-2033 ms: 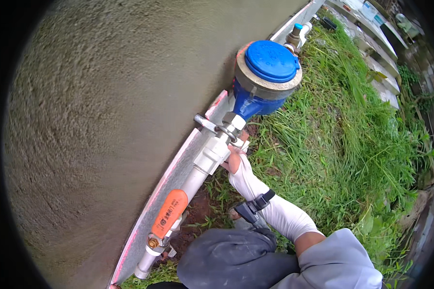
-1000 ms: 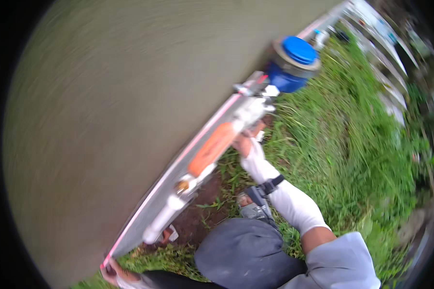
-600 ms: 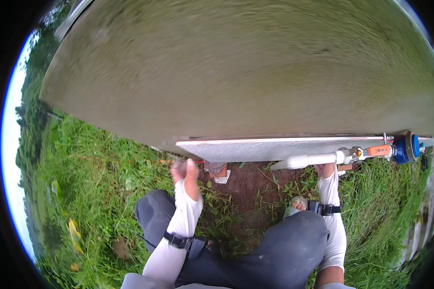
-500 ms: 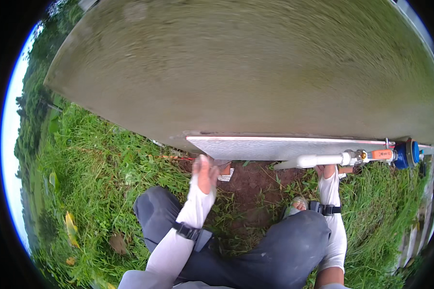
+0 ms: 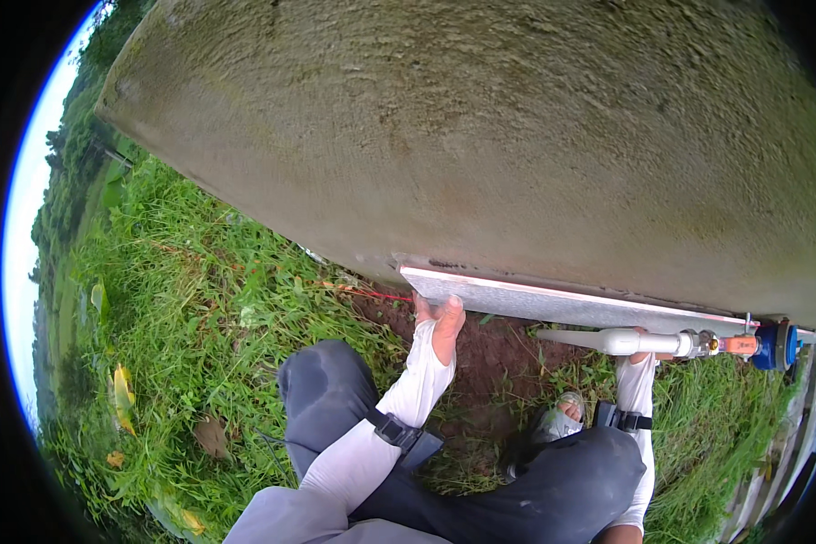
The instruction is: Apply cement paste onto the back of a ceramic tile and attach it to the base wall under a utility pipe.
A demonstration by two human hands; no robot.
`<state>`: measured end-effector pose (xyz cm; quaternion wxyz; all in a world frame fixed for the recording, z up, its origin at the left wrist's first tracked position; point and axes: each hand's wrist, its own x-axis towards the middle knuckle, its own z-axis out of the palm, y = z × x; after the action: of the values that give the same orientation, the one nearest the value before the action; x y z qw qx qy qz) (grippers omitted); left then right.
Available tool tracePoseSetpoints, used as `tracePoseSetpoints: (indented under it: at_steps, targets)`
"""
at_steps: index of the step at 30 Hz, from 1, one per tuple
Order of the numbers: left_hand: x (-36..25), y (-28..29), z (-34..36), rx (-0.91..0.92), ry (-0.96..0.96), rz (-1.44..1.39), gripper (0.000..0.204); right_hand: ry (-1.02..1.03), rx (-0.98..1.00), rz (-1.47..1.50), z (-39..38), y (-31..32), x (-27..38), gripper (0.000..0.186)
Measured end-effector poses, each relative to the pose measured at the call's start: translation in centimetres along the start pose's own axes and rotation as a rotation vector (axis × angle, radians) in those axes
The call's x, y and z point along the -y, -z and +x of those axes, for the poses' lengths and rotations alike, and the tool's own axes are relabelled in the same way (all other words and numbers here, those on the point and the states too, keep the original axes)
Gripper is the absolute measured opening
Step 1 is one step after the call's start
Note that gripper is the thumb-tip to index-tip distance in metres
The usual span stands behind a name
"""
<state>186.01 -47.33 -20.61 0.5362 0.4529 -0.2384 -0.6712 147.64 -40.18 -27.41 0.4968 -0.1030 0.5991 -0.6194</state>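
Observation:
A long grey speckled tile (image 5: 508, 300) with a pale pinkish top edge stands against the rough wall (image 5: 471, 154). My left hand (image 5: 440, 325) grips its left end, the thumb on the front face and the fingers round the end and underside. My right hand (image 5: 642, 356) is low by the tile's right part, beneath a white pipe (image 5: 644, 342); its fingers are mostly hidden. Both of my forearms are in white sleeves with black wrist straps.
The pipe carries a valve with an orange handle (image 5: 742, 345) and a blue round fitting (image 5: 774, 347), close above my right hand. A red string (image 5: 385, 296) runs by the tile's left end. Bare soil (image 5: 490, 363) and grass (image 5: 199, 308) lie below.
My left hand has come from just beside the tile's lower left corner onto its end and closed there. My right hand stays low behind the pipe. The whole view has shifted.

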Motion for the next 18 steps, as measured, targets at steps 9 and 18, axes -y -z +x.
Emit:
tracePoseSetpoints:
  at_steps: [9, 18]
  targets:
    - [0.8, 0.4, 0.8, -0.008, -0.058, 0.055, 0.076, -0.023, 0.015, -0.014, -0.3, -0.1, 0.9, 0.044]
    - [-3.1, 3.0, 0.0, 0.099, 0.024, 0.117, 0.083, -0.016, 0.015, -0.078, -1.6, 0.9, 1.3, 0.044]
